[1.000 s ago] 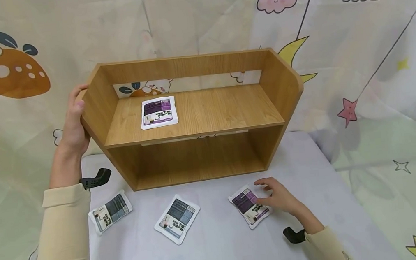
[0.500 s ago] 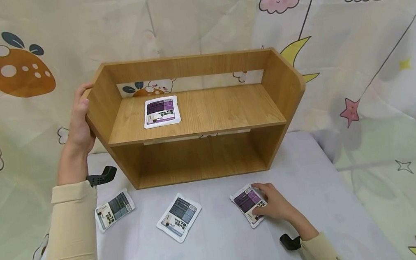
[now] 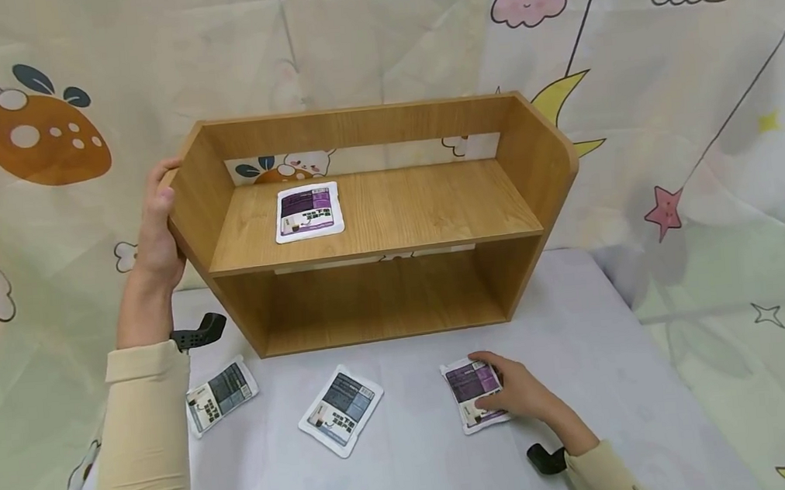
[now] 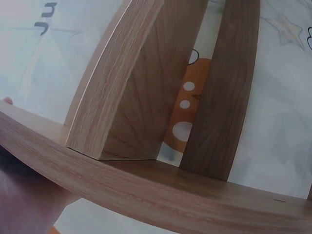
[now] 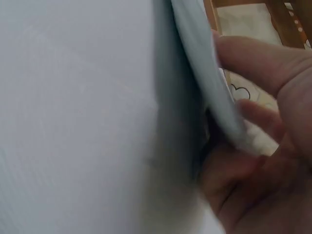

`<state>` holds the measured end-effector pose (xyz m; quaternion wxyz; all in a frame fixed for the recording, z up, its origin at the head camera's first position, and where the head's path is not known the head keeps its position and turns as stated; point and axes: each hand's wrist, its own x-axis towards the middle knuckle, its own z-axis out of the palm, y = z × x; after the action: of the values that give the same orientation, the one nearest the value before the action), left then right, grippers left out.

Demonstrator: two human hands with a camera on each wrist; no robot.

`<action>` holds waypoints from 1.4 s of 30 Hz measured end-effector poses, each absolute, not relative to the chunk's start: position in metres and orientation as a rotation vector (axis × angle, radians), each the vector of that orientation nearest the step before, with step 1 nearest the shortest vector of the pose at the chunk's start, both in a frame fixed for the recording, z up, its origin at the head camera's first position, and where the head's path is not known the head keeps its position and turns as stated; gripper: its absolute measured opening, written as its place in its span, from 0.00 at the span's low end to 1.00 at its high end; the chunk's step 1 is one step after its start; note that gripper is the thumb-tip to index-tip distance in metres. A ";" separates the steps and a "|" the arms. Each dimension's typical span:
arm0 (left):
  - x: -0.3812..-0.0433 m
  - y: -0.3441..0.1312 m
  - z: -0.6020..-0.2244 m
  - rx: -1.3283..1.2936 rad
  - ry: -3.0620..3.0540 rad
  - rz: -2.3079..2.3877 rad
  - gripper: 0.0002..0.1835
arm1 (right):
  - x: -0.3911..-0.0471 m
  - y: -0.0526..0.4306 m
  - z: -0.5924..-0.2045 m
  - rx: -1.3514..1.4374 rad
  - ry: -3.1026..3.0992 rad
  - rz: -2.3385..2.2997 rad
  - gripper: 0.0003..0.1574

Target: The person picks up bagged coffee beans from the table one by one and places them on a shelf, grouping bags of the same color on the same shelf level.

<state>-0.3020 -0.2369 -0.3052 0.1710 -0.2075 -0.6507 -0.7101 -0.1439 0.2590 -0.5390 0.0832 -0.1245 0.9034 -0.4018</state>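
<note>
Head view, packet (image 3: pixel 472 387), partly behind fingers (image 3: pixel 492 360)

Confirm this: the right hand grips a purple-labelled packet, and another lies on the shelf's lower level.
Wrong level: in the head view, the right hand grips a purple-labelled packet, and another packet lies on the shelf's upper level.

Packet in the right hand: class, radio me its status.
Left hand grips shelf. Right hand pinches purple packet. Two grey packets left of it, apart. No obstruction seen.
</note>
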 end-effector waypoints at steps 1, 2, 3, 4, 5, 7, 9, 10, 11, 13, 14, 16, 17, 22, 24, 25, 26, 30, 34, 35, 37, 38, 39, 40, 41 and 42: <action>-0.302 -0.237 -0.306 -0.590 -1.849 -2.015 0.27 | -0.144 0.259 -0.539 -0.372 2.679 -1.213 0.47; -0.302 -0.237 -0.306 -0.592 -1.851 -2.015 0.27 | -0.143 0.259 -0.540 -0.370 2.668 -1.217 0.47; -0.303 -0.236 -0.307 -0.596 -1.851 -2.017 0.27 | -0.143 0.259 -0.540 -0.364 2.657 -1.226 0.46; -0.303 -0.236 -0.307 -0.596 -1.855 -2.018 0.27 | -0.143 0.259 -0.540 -0.363 2.651 -1.235 0.45; -0.303 -0.236 -0.307 -0.596 -1.859 -2.018 0.27 | -0.143 0.258 -0.540 -0.364 2.646 -1.243 0.44; -0.303 -0.237 -0.307 -0.587 -1.864 -2.012 0.28 | -0.143 0.257 -0.540 -0.376 2.631 -1.260 0.41; -0.302 -0.238 -0.307 -0.577 -1.864 -2.005 0.28 | -0.143 0.256 -0.540 -0.390 2.608 -1.281 0.38; -0.302 -0.238 -0.307 -0.578 -1.862 -2.003 0.28 | -0.143 0.256 -0.539 -0.392 2.591 -1.294 0.37; -0.302 -0.239 -0.307 -0.579 -1.861 -2.000 0.28 | -0.143 0.255 -0.539 -0.395 2.579 -1.300 0.37; -0.302 -0.239 -0.306 -0.588 -1.862 -1.994 0.28 | -0.143 0.254 -0.538 -0.381 2.552 -1.329 0.36; -0.302 -0.238 -0.306 -0.593 -1.863 -1.992 0.28 | -0.143 0.253 -0.537 -0.370 2.540 -1.344 0.36; -0.303 -0.238 -0.306 -0.603 -1.863 -1.989 0.28 | -0.143 0.252 -0.533 -0.355 2.531 -1.356 0.37; -0.303 -0.238 -0.306 -0.602 -1.866 -1.987 0.28 | -0.143 0.251 -0.530 -0.356 2.536 -1.349 0.37; -0.303 -0.238 -0.305 -0.598 -1.867 -1.979 0.28 | -0.146 0.247 -0.509 -0.378 2.545 -1.324 0.41; -0.302 -0.238 -0.306 -0.596 -1.866 -1.978 0.28 | -0.147 0.246 -0.498 -0.378 2.554 -1.318 0.42; -0.302 -0.238 -0.306 -0.596 -1.868 -1.978 0.28 | -0.148 0.246 -0.492 -0.374 2.565 -1.317 0.42; -0.302 -0.239 -0.306 -0.597 -1.866 -1.978 0.28 | -0.148 0.245 -0.486 -0.372 2.573 -1.321 0.42; -0.301 -0.240 -0.307 -0.598 -1.855 -1.990 0.28 | -0.151 0.245 -0.459 -0.372 2.619 -1.328 0.43; -0.301 -0.240 -0.306 -0.598 -1.843 -2.000 0.27 | -0.155 0.244 -0.432 -0.386 2.624 -1.360 0.43; -0.301 -0.240 -0.306 -0.597 -1.842 -2.000 0.27 | -0.156 0.244 -0.425 -0.395 2.620 -1.369 0.43; -0.301 -0.240 -0.305 -0.602 -1.836 -2.003 0.27 | -0.158 0.244 -0.411 -0.408 2.606 -1.395 0.43; -0.301 -0.240 -0.305 -0.604 -1.838 -1.999 0.27 | -0.159 0.244 -0.404 -0.414 2.597 -1.404 0.43; -0.301 -0.240 -0.306 -0.606 -1.837 -1.998 0.27 | -0.160 0.245 -0.397 -0.427 2.593 -1.411 0.44; -0.302 -0.239 -0.306 -0.609 -1.836 -1.998 0.27 | -0.161 0.245 -0.390 -0.435 2.590 -1.416 0.44; -0.302 -0.239 -0.306 -0.611 -1.836 -1.997 0.27 | -0.163 0.245 -0.384 -0.450 2.586 -1.422 0.44; -0.301 -0.239 -0.307 -0.613 -1.837 -1.995 0.28 | -0.164 0.245 -0.377 -0.459 2.585 -1.426 0.45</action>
<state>-0.3015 -0.2390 -0.3067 0.1794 -0.2169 -0.6500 -0.7059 -0.1643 0.2446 -0.3773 0.0769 -0.1533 0.8625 -0.4760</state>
